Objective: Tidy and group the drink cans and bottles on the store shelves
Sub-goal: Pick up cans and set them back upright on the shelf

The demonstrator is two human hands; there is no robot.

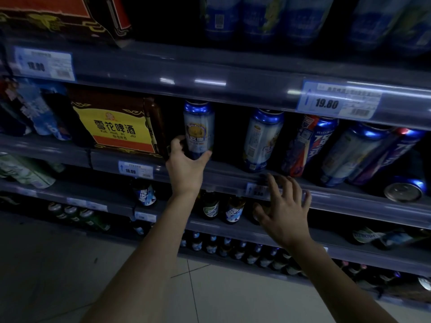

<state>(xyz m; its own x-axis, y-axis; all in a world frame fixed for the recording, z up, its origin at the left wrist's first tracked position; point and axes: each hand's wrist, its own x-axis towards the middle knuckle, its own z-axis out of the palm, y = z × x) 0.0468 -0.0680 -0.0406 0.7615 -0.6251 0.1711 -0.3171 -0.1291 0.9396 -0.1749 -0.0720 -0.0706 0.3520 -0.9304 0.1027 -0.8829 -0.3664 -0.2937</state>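
My left hand (pixel 186 166) grips the lower part of a tall blue and white beer can (pixel 198 129), which stands upright on the middle shelf (pixel 228 176). A second can of the same kind (pixel 262 139) stands to its right, with a dark gap between them. My right hand (pixel 283 210) hovers open, fingers spread, in front of the shelf edge below that second can and holds nothing. Blue and red cans (pixel 312 145) lean together further right, and one can (pixel 404 188) lies on its side.
A yellow and orange beer carton (pixel 116 129) sits just left of the held can, with a brown bottle (pixel 155 127) beside it. Small bottles (pixel 211 206) fill the lower shelves. A price tag strip (pixel 338 101) runs above. Tiled floor lies below.
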